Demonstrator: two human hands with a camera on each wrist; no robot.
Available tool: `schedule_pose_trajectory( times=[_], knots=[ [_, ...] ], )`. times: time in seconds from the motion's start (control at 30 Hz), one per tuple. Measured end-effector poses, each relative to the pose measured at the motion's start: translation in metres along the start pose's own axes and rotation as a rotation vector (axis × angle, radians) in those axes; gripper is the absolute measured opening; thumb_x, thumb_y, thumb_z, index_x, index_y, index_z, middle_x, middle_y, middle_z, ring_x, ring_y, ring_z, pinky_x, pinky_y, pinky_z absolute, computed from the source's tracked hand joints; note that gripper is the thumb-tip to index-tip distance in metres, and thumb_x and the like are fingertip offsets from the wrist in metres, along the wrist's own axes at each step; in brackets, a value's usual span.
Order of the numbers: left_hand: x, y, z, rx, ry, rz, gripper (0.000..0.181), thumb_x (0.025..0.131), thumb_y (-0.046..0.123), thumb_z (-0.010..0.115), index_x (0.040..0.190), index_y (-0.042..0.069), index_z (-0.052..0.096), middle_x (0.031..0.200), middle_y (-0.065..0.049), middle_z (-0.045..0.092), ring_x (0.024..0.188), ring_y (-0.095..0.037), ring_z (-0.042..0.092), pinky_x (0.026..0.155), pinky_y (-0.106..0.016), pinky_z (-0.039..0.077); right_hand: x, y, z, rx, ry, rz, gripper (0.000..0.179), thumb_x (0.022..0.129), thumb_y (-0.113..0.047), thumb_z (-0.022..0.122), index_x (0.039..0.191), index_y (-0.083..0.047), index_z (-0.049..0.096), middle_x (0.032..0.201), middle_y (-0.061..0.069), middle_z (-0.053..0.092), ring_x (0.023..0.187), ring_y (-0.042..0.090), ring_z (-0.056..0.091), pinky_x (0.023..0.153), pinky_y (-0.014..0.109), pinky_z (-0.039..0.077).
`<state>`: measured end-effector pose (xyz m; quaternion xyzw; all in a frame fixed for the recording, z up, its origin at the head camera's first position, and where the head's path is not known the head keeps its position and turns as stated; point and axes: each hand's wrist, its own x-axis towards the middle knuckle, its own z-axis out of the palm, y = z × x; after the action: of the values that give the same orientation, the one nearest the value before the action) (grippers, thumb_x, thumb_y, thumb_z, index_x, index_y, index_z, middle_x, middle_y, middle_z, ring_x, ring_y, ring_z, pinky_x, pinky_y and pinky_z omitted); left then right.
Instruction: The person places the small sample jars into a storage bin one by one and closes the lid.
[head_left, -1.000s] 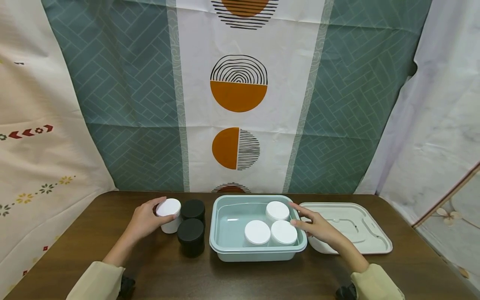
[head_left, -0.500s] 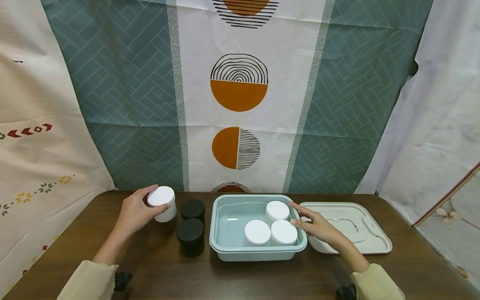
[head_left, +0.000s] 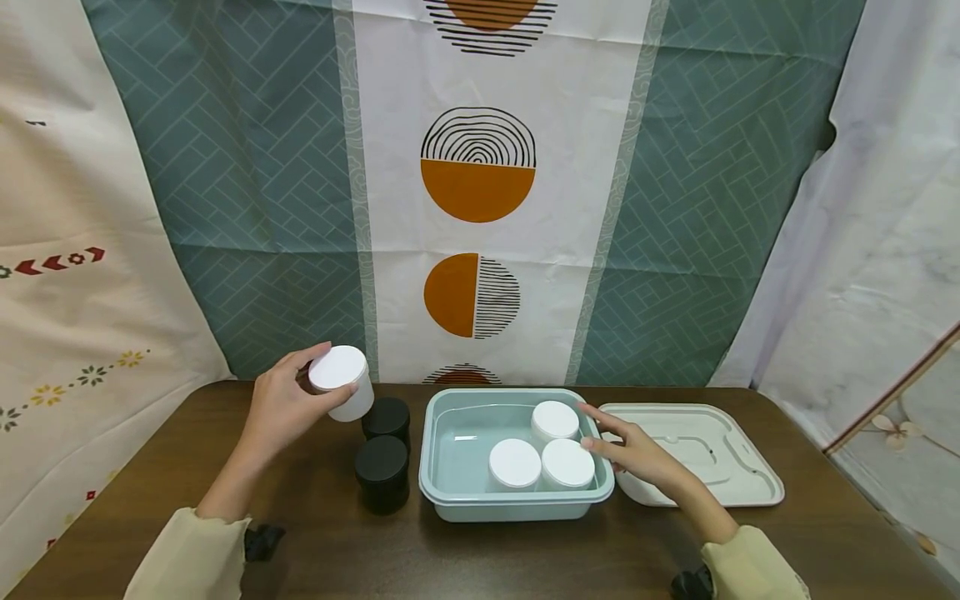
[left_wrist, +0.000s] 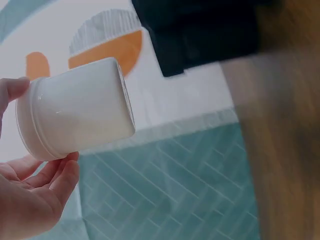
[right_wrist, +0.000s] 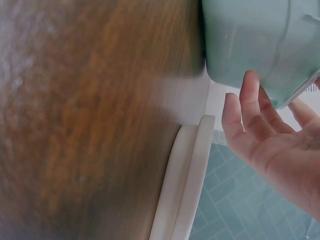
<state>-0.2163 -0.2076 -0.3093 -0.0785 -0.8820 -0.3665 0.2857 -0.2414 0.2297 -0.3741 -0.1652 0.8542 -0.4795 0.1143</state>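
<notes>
A white lidded jar (head_left: 341,383) is held by its lid end between the thumb and fingers of my left hand (head_left: 285,404), raised above the table. In the left wrist view the jar (left_wrist: 80,110) shows a smooth, unlabelled side. Just below and to its right stand two black-lidded jars (head_left: 382,467). My right hand (head_left: 637,454) rests at the right rim of a pale blue-green tub (head_left: 517,510), its fingers loosely extended. In the right wrist view, several fingers (right_wrist: 250,97) lie along the tub's outside. Inside the tub stand three white-lidded jars (head_left: 515,464), towards its right side.
Flat on the table right of the tub lies a pale rectangular lid (head_left: 705,454), partly behind my right hand. The brown wooden table (head_left: 480,562) ends at the back against a patterned curtain (head_left: 480,250). Light cloths hang at both sides.
My left hand has lifted the white jar from beside the black-lidded jars, first up and leftward, then up and back to the right. My right hand and the tub have stayed put.
</notes>
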Motion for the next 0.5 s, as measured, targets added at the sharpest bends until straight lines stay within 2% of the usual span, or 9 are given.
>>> schedule_pose_trajectory(
  times=[0.1,0.23,0.5],
  knots=[
    [0.002,0.011,0.004,-0.031,-0.014,0.015,0.058,0.069,0.018,0.078,0.119,-0.003,0.057,0.110,-0.023,0.059,0.091,-0.033,0.057,0.070,-0.036,0.049,0.000,0.000,0.000,-0.001,-0.003,-0.001,0.063,0.090,-0.027,0.057,0.144,-0.011,0.028,0.121,0.024,0.046,0.085,0.021,0.053,0.063,0.032,0.049],
    [0.005,0.026,0.013,-0.087,-0.054,0.023,0.059,0.070,0.016,0.078,0.121,-0.003,0.055,0.115,-0.022,0.057,0.095,-0.032,0.056,0.074,-0.040,0.050,0.001,0.001,0.000,0.000,-0.003,-0.003,0.063,0.090,-0.027,0.057,0.144,-0.012,0.028,0.123,0.024,0.045,0.087,0.022,0.053,0.064,0.031,0.050],
    [0.009,0.054,0.043,-0.185,-0.118,0.065,0.059,0.068,0.013,0.079,0.119,-0.004,0.056,0.116,-0.020,0.057,0.099,-0.031,0.056,0.082,-0.044,0.049,0.001,0.002,-0.001,0.006,-0.006,-0.008,0.063,0.090,-0.026,0.057,0.144,-0.011,0.028,0.121,0.024,0.045,0.087,0.022,0.053,0.065,0.031,0.050]
  ],
)
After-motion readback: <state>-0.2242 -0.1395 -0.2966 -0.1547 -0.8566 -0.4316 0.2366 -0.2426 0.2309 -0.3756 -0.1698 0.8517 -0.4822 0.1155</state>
